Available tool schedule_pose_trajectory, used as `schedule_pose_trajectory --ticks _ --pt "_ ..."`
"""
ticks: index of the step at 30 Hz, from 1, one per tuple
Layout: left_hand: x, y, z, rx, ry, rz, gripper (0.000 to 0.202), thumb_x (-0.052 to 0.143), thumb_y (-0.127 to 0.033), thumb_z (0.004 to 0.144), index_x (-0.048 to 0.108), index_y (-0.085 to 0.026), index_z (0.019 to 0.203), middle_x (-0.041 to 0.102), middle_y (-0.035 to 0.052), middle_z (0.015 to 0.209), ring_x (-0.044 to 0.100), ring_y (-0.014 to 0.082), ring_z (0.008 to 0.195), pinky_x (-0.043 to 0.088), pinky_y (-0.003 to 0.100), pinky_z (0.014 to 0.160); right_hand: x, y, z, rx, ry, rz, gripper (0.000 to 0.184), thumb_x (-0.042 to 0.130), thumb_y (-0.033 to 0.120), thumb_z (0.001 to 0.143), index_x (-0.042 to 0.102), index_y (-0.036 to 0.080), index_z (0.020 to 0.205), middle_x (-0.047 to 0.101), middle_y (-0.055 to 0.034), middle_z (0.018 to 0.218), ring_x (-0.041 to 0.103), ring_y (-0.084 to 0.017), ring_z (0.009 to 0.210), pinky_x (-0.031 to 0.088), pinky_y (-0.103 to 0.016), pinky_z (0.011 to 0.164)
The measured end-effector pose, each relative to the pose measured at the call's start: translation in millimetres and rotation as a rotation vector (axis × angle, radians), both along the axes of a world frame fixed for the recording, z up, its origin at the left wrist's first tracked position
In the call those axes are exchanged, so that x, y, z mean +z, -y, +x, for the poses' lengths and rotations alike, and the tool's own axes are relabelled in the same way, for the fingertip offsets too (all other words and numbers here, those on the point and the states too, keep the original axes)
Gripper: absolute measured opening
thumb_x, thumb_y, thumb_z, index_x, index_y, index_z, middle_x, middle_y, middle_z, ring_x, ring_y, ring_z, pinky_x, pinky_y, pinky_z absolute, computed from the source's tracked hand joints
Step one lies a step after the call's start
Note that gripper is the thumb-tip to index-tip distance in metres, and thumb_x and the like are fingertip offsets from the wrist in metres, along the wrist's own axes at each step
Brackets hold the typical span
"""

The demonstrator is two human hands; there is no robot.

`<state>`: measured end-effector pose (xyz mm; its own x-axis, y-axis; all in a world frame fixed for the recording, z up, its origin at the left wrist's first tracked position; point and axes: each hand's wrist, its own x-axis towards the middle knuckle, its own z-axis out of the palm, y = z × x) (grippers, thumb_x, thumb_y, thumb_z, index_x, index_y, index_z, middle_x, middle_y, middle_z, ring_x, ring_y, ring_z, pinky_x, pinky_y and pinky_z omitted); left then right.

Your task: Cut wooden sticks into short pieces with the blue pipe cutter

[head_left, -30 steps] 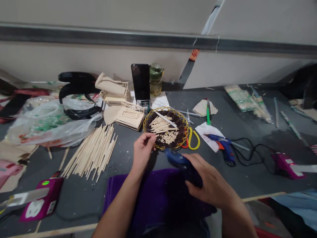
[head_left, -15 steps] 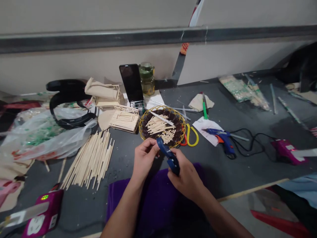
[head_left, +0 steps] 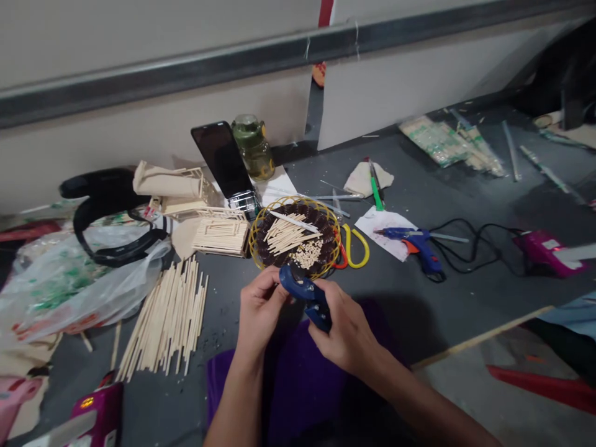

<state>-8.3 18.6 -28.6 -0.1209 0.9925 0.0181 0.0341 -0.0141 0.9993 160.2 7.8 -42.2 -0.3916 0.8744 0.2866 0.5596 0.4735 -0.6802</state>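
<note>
My right hand (head_left: pixel 347 329) is wrapped round a dark blue hand tool (head_left: pixel 300 287) with a curved body, like a hand cutter; its exact kind is unclear. At the tool's left end, my left hand (head_left: pixel 261 310) has thumb and fingers pinched together. Whatever lies in that pinch is hidden. Just beyond both hands stands a round brown wicker basket (head_left: pixel 255 245) with a yellow looped rim. Inside it are short wooden sticks (head_left: pixel 286 234), small cut wooden bits (head_left: pixel 307 253) and a white pen-like stick (head_left: pixel 294 221). Below the hands lies a purple cloth (head_left: pixel 298 379).
Long wooden sticks (head_left: pixel 165 316) are spread at left beside a plastic bag (head_left: pixel 88 279). Stick-built models (head_left: pixel 221 236), a propped phone (head_left: pixel 221 158) and a green jar (head_left: pixel 252 146) stand behind. Yellow-handled scissors (head_left: pixel 357 248) and a blue glue gun (head_left: pixel 419 245) with its cable lie right.
The camera view has tilted and shifted, so the table things appear further left. The blue tool has turned to lie more level; both hands keep their grip.
</note>
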Motion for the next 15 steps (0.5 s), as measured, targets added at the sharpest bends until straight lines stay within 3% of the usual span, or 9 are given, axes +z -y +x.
schedule_pose_trajectory --ticks 9,15 --pt "5.2 -0.6 -1.0 -0.012 -0.063 0.013 0.026 0.064 -0.029 0.087 0.064 -0.017 0.064 0.057 0.0011 0.069 0.051 0.0136 0.067 0.040 0.024 0.065 -1.5 -3.2 4.6 0.035 -0.061 -0.036 0.053 0.055 0.013 0.076 0.040 0.017 0.127 0.066 -0.0138 0.109 0.066 -0.026 0.099 0.055 -0.039 0.085" --pt "-0.2 0.5 -1.7 -0.044 0.067 -0.042 0.025 0.064 -0.030 0.087 0.063 -0.016 0.067 0.055 0.0000 0.069 0.052 0.0117 0.064 0.042 0.023 0.063 4.1 -4.3 6.2 0.054 -0.144 -0.246 0.048 0.058 0.015 0.075 0.047 0.019 0.122 0.068 -0.0101 0.106 0.066 -0.022 0.092 0.053 -0.035 0.083"
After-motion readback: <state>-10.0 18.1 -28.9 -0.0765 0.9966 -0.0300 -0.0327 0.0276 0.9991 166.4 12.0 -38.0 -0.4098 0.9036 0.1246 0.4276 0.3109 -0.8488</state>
